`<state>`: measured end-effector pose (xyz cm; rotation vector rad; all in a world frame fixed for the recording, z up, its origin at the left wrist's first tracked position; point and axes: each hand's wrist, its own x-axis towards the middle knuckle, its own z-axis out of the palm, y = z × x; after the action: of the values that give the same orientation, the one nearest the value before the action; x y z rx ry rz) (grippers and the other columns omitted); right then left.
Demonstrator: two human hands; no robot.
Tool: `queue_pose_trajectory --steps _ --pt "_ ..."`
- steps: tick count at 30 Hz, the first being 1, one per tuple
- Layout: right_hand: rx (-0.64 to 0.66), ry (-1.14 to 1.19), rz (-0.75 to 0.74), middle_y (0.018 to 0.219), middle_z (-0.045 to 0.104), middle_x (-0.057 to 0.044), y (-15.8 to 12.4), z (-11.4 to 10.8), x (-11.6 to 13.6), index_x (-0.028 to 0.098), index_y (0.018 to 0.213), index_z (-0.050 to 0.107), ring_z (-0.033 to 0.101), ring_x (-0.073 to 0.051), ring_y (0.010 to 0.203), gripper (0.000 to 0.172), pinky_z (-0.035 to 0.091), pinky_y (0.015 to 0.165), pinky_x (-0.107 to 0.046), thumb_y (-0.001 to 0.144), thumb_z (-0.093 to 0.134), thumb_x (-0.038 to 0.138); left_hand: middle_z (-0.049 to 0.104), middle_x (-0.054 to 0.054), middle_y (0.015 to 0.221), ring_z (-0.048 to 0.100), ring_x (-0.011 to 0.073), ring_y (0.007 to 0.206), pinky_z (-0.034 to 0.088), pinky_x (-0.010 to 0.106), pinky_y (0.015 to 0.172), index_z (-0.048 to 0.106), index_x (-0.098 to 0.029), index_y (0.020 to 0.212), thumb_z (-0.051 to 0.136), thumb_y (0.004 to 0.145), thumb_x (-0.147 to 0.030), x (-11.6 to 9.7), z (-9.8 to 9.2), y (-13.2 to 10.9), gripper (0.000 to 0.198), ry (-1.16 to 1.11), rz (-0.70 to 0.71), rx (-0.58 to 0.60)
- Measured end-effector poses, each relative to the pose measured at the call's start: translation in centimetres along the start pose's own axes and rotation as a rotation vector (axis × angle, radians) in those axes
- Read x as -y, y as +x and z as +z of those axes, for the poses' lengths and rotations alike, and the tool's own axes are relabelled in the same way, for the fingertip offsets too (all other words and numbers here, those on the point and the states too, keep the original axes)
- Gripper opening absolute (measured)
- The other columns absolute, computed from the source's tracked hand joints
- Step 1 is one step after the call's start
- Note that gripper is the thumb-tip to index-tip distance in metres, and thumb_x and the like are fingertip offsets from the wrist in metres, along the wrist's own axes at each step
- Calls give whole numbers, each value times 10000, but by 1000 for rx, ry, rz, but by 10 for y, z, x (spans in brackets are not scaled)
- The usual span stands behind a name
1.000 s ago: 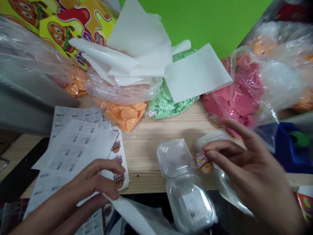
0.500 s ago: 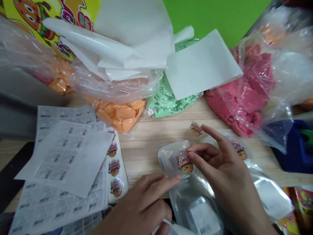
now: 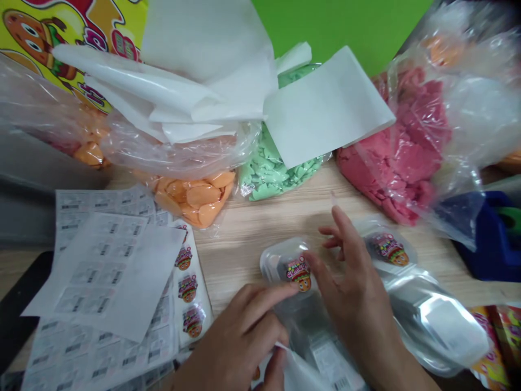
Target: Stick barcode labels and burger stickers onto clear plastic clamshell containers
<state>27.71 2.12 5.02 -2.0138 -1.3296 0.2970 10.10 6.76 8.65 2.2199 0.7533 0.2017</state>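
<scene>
Left hand (image 3: 240, 334): fingers close together, tip on the burger sticker (image 3: 299, 274), pinning it down by the looks.
Right hand (image 3: 354, 277): spread wide, thumb at sticker's edge, steadying.
Clear tub (image 3: 277, 260): on the bench (image 3: 252, 244), sticker on lid.

Burger sticker (image 3: 299, 274): orange cartoon burger, pink-and-green lettering. Yellow box (image 3: 61, 49): red lettering, orange burger faces. Orange discs (image 3: 199, 198), mint-green flakes (image 3: 268, 176), pink-red crumbly mass (image 3: 391, 163) in clear bags. Label sheet (image 3: 93, 347): black-and-white barcode rows. Pale wood-grain counter (image 3: 260, 228). Blue dispenser (image 3: 476, 250), green insert. Bright green backdrop (image 3: 342, 32).
</scene>
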Motion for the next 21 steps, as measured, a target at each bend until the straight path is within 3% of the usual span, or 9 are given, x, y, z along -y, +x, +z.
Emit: queue_pose_trajectory --steps 4,7,11,15,18,21 --pt "102 68 59 1181 606 -142 -13 -6 -1 252 1466 152 635 -275 1017 746 550 791 -453 856 560 385 342 31 1504 388 278 1323 428 391 1002 572 -238 801 472 826 -169 6 12 -8 124 -4 -115 -120" --pt "137 114 110 1303 551 -134 -23 -9 3 268 1466 140 582 -276 1144 743 532 874 -455 861 557 383 257 50 1539 272 267 1386 351 444 1056 556 -219 811 409 842 -96 9 30 -13 194 0 -107 -130" --pt "102 203 117 1274 575 -105 -27 -8 7 295 1450 176 568 -259 1167 702 508 929 -462 864 563 312 109 82 1572 288 276 1377 345 469 1047 515 -212 817 379 862 -93 9 48 -17 186 -62 -106 -220" --pt "98 178 155 1389 455 -136 -28 -4 8 278 1454 159 474 -307 1256 730 426 987 -557 851 567 316 164 74 1563 317 265 1367 332 464 1062 508 -228 841 369 906 -164 7 43 -18 166 -153 -153 -237" --pt "133 181 173 1357 479 -163 -31 -2 7 248 1463 126 491 -319 1236 737 409 982 -588 863 541 347 227 61 1548 273 245 1389 328 456 1073 519 -233 859 366 927 -186 5 35 -15 174 -173 -253 -214" --pt "107 223 154 1334 501 -141 -33 -3 6 289 1456 130 522 -300 1207 741 457 950 -555 854 558 350 297 68 1523 235 229 1403 342 422 1070 510 -231 852 390 917 -157 2 32 -13 155 -143 -211 -200"
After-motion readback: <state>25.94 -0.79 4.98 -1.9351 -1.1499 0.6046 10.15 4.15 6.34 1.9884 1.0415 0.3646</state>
